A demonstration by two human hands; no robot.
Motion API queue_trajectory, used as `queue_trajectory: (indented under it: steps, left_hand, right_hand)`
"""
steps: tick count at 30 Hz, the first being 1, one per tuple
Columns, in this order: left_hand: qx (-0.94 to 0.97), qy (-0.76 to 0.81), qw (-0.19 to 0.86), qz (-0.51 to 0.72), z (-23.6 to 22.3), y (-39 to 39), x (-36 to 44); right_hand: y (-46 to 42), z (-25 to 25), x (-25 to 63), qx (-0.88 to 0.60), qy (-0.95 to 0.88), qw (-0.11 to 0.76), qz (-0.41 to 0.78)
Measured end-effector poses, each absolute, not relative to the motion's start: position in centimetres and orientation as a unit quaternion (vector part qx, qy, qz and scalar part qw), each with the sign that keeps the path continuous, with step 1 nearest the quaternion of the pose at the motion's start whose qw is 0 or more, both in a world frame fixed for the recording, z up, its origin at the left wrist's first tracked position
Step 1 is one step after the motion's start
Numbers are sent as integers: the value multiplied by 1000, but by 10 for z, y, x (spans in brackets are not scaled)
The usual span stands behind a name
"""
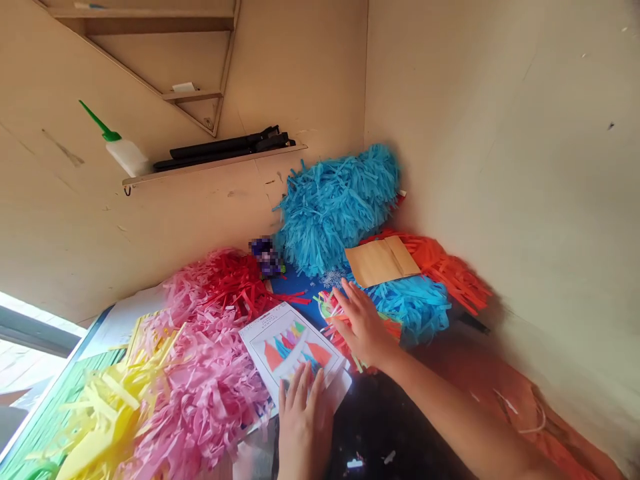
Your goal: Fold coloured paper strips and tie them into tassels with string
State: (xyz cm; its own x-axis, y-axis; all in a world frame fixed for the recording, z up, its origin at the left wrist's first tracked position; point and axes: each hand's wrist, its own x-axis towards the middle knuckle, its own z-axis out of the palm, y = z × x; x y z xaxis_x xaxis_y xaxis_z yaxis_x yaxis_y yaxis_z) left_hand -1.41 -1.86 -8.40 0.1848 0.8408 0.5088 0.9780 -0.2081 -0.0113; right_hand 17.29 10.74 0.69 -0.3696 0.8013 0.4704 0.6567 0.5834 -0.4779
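My left hand lies with fingers stretched over the lower edge of a printed sheet, which shows a picture of colourful tassel bunting. To the right, my right hand is raised with fingers apart. Just beneath it lies a small bundle of multicoloured paper fringe, partly hidden by the hand; whether the fingers touch it I cannot tell. Pink paper fringe is heaped to the left of the sheet, with red fringe behind it.
Yellow fringe and green strips lie at the far left. Large blue fringe leans in the corner. A brown paper piece rests on more blue fringe beside orange fringe. A wall shelf holds a green-tipped bottle.
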Motion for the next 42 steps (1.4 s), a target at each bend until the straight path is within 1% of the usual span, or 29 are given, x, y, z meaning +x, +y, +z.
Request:
queue_trajectory:
  steps: [2, 4, 6, 8, 12, 16, 19, 20, 21, 22, 24, 25, 27, 29, 31, 34, 37, 39, 42]
  left_hand:
    - [-748, -613, 179, -181, -86, -17, -10]
    - [-743, -618, 194, -169, -90, -15, -9]
    - [-743, -614, 207, -168, -95, -14, -11]
    - [-746, -605, 216, -174, -98, -14, -14]
    - [-745, -600, 233, -175, -96, -12, -19]
    - [-739, -608, 242, -163, -92, -5, -16]
    - [-735, -625, 216, -150, -92, 3, -9]
    - [-732, -633, 201, -151, -92, 6, -6]
    - [-733, -637, 182, -153, -91, 10, -4]
    - [-738, -636, 165, -154, -89, 14, -2]
    - [-755, -622, 140, -153, -82, 22, 2]
    - [-760, -617, 139, -149, -78, 26, 4]
    - [-753, -624, 159, -135, -69, 32, 9]
    - [-732, -644, 190, -117, -61, 37, 13]
    - [-724, -650, 208, -100, -57, 40, 16]
    - [-735, -641, 202, -93, -54, 43, 17]
    - [-739, -639, 191, -90, -55, 45, 17]
    - [-741, -641, 182, -87, -55, 45, 18]
    - [-745, -641, 168, -79, -55, 44, 20]
  right_hand:
    - [136, -3, 160, -518, -821, 218, 104]
    - [152, -23, 149, -537, -824, 131, 122]
    - [158, -43, 145, -536, -826, 107, 138]
    - [158, -57, 146, -530, -827, 113, 148]
    - [164, -55, 159, -507, -831, 156, 166]
    - [164, -16, 187, -509, -810, 232, 175]
    - [130, 14, 206, -511, -772, 336, 172]
    - [112, 18, 208, -491, -755, 398, 175]
    - [93, 17, 207, -460, -742, 453, 179]
    - [74, 10, 203, -430, -741, 486, 176]
    - [43, -18, 192, -389, -764, 502, 113]
    - [33, -38, 186, -387, -776, 493, 67]
    - [25, -77, 178, -385, -808, 446, -17]
    - [30, -106, 176, -416, -819, 390, -65]
    - [36, -119, 177, -440, -830, 334, -82]
    - [39, -110, 174, -457, -850, 254, -64]
    - [37, -87, 166, -453, -871, 192, -4]
    - [39, -70, 161, -441, -881, 168, 38]
    - [51, -51, 161, -448, -875, 164, 80]
